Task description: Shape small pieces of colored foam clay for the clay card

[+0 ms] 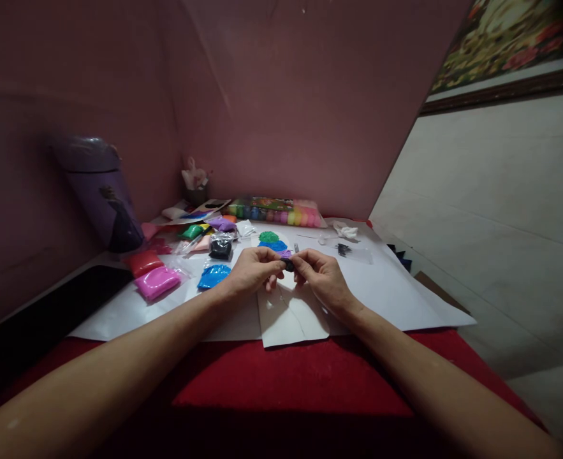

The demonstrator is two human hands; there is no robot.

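Note:
Between my two hands is a small lump of black modelling clay (288,264). My left hand (257,266) pinches its left side, and my right hand (320,275) pinches the right side with thumb and fingers. Below the hands lies a white card (293,319) with a thin line drawn on it. Just beyond them, green clay (268,236), blue clay (274,245) and a bit of purple clay (285,253) are spread on the card, partly hidden by my fingers. A bag of black clay (220,247) and a bag of blue clay (214,276) lie left of my left hand.
White paper (377,293) covers the red cloth (291,382). Bags of pink (157,283) and red clay (143,262) lie left, near a purple container (104,191). A long multicoloured pack (276,212) rests against the back wall. Clear plastic with black bits (352,252) lies right.

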